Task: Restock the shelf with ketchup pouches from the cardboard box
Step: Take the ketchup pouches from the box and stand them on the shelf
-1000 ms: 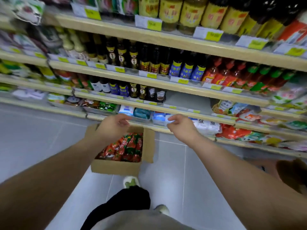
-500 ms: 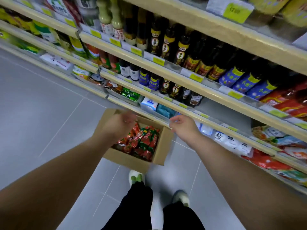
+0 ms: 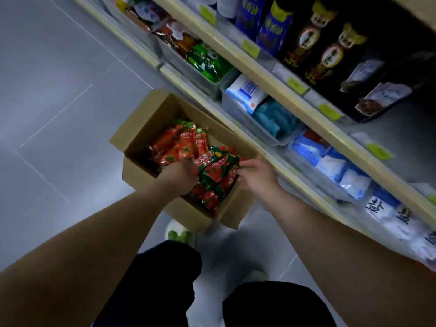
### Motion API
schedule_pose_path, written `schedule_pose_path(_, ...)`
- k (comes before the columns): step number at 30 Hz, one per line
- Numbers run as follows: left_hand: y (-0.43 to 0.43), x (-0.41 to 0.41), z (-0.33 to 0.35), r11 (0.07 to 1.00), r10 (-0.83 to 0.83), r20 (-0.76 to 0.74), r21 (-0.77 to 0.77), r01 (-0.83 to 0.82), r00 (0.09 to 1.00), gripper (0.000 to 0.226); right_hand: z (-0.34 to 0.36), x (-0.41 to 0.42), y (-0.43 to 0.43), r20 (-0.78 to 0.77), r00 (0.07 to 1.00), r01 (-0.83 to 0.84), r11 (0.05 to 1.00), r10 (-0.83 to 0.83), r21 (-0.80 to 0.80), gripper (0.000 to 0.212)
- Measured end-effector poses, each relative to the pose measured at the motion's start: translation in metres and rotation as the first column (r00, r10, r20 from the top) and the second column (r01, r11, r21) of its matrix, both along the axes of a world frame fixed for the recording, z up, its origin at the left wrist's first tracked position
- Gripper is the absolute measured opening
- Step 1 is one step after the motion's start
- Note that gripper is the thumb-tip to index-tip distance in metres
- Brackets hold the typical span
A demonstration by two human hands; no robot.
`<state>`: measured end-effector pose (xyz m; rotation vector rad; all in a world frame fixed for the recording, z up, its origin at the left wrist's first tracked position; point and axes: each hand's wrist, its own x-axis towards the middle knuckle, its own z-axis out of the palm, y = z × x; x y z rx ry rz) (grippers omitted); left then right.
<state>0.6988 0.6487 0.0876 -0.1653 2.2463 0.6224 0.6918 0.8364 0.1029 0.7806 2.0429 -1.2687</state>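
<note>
Inside the cardboard box [image 3: 141, 128], fingers of the left hand [image 3: 177, 173] vanish under ketchup pouches [image 3: 181, 147], those of the right hand [image 3: 258, 173] blur beside them; neither grip can be told.

Fingers of the left hand [image 3: 179, 175] are buried among the pouches [image 3: 181, 147] in the box [image 3: 141, 128], so its grip cannot be read. Fingertips of the right hand [image 3: 256, 174] vanish behind the pile's 3 o'clock side. At 1 o'clock the bottles [image 3: 330, 50] are cut off by the top edge, and their labels and the price tags [image 3: 296, 84] are blurred past reading. At 6 o'clock trousers [image 3: 165, 267] hide most of a shoe [image 3: 177, 232].
</note>
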Motion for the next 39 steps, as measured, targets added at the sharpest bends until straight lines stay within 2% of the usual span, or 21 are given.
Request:
schedule_pose_path(4,0.009,0.0,-0.101,0.999,0.018,-0.027,-0.032,-0.018,0.999,0.027,-0.095,-0.001,-0.008,0.08,0.996,0.034,0.995,-0.026,-0.093,0.013)
schedule_pose_path(7,0.021,-0.007,-0.155,0.986,0.164,0.022,-0.022,-0.163,0.986,0.03,-0.147,-0.012,-0.016,0.152,0.987,0.082,0.987,-0.06,-0.14,0.009)
schedule_pose_path(8,0.026,-0.008,-0.171,0.978,0.209,0.029,-0.025,-0.208,0.977,0.032,-0.161,-0.015,-0.017,0.181,0.98,0.105,0.984,-0.078,-0.143,0.002)
schedule_pose_path(10,0.033,-0.011,-0.206,0.964,0.266,0.017,-0.033,-0.265,0.964,0.037,-0.193,-0.024,-0.019,0.248,0.96,0.171,0.974,-0.13,-0.151,0.022)
schedule_pose_path(11,0.035,-0.011,-0.219,0.954,0.297,0.011,-0.036,-0.297,0.955,0.04,-0.205,-0.028,-0.021,0.271,0.951,0.202,0.964,-0.151,-0.172,0.024)
schedule_pose_path(16,0.04,-0.012,-0.26,0.871,0.491,-0.081,0.006,-0.492,0.867,0.037,-0.256,-0.041,-0.032,0.346,0.913,0.313,0.915,-0.216,-0.255,0.02)
schedule_pose_path(19,0.039,-0.003,-0.265,0.751,0.656,-0.016,0.113,-0.65,0.755,0.036,-0.266,-0.042,-0.037,0.433,0.87,0.357,0.907,-0.236,-0.222,0.046)
schedule_pose_path(21,0.035,0.004,-0.267,0.624,0.766,0.051,0.183,-0.76,0.641,0.035,-0.267,-0.042,-0.041,0.478,0.853,0.334,0.924,-0.212,-0.187,0.056)
schedule_pose_path(23,0.034,0.008,-0.268,0.421,0.865,0.177,0.251,-0.872,0.469,0.037,-0.269,-0.041,-0.042,0.498,0.846,0.309,0.936,-0.189,-0.171,0.054)
schedule_pose_path(25,0.035,0.01,-0.269,0.271,0.891,0.289,0.276,-0.922,0.349,0.046,-0.272,-0.04,-0.039,0.525,0.829,0.324,0.931,-0.193,-0.17,0.047)
schedule_pose_path(27,0.036,0.011,-0.268,0.177,0.886,0.37,0.286,-0.942,0.279,0.056,-0.273,-0.039,-0.032,0.542,0.815,0.358,0.914,-0.206,-0.191,0.049)
schedule_pose_path(29,0.034,0.012,-0.264,0.123,0.862,0.446,0.276,-0.953,0.241,0.067,-0.27,-0.037,-0.024,0.55,0.809,0.386,0.894,-0.209,-0.228,0.053)
schedule_pose_path(32,0.032,0.011,-0.248,0.166,0.79,0.544,0.256,-0.952,0.284,0.076,-0.254,-0.03,-0.013,0.539,0.825,0.368,0.884,-0.168,-0.289,0.052)
schedule_pose_path(35,0.038,0.008,-0.215,0.319,0.705,0.568,0.279,-0.906,0.424,0.066,-0.232,-0.019,0.006,0.489,0.866,0.321,0.871,-0.11,-0.371,0.051)
schedule_pose_path(39,0.053,0.005,-0.167,0.478,0.61,0.533,0.342,-0.809,0.586,0.051,-0.202,-0.009,0.032,0.3,0.954,0.131,0.876,0.016,-0.463,0.049)
